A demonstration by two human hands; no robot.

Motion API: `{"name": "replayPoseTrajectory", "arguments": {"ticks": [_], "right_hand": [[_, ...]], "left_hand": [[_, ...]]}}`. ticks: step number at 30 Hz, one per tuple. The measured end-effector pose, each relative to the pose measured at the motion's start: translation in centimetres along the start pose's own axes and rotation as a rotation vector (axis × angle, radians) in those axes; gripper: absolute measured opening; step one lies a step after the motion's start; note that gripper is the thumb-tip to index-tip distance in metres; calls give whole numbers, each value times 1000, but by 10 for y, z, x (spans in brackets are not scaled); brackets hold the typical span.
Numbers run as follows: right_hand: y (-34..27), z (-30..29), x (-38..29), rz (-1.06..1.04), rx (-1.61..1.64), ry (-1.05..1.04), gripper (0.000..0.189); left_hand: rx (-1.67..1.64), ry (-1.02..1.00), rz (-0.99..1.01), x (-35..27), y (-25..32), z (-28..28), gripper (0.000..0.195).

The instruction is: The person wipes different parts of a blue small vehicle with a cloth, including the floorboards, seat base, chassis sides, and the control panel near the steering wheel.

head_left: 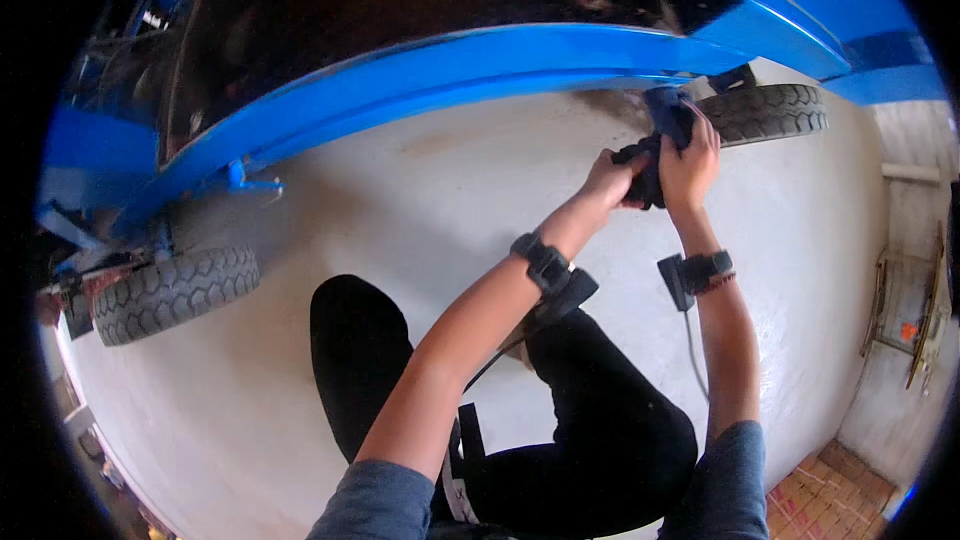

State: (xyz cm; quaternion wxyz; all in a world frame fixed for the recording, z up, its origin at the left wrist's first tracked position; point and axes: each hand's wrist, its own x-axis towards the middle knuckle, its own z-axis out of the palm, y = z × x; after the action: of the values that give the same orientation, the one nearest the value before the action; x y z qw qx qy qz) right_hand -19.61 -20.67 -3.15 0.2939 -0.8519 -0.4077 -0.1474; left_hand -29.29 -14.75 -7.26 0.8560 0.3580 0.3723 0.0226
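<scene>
My left hand grips the lower left part of a black hand-held tool, perhaps a power tool; its exact kind cannot be told. On the tool's right side lies my right hand, its fingers wrapped round the upper part. The tool's dark top end reaches up to the lower edge of a blue metal vehicle frame, close to a tyre. Whether it touches the frame is hard to tell. Both wrists wear black strapped devices with cables.
A treaded tyre stands just right of my hands, another tyre at the far left. A blue bracket juts below the frame. The pale floor runs underneath. My bent knees in black trousers are below; a patterned brown surface lies lower right.
</scene>
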Motion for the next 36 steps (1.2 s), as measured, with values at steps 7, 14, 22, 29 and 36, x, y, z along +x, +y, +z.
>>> {"name": "replayPoseTrajectory", "arguments": {"ticks": [7, 14, 22, 29, 36], "right_hand": [[-32, -48, 27, 24, 297, 520, 47], [-44, 48, 35, 250, 295, 612, 56], [5, 89, -11, 664, 447, 207, 48], [-2, 68, 11, 676, 510, 276, 45], [-48, 102, -1, 652, 268, -376, 42]], "left_hand": [[-106, -118, 345, -44, 37, 27, 55], [45, 106, 421, -8, 63, -18, 65], [118, 290, 87, 1, 13, -31, 43], [-83, 211, 260, -6, 37, -12, 44], [-178, 541, 39, -29, 23, -69, 37]]}}
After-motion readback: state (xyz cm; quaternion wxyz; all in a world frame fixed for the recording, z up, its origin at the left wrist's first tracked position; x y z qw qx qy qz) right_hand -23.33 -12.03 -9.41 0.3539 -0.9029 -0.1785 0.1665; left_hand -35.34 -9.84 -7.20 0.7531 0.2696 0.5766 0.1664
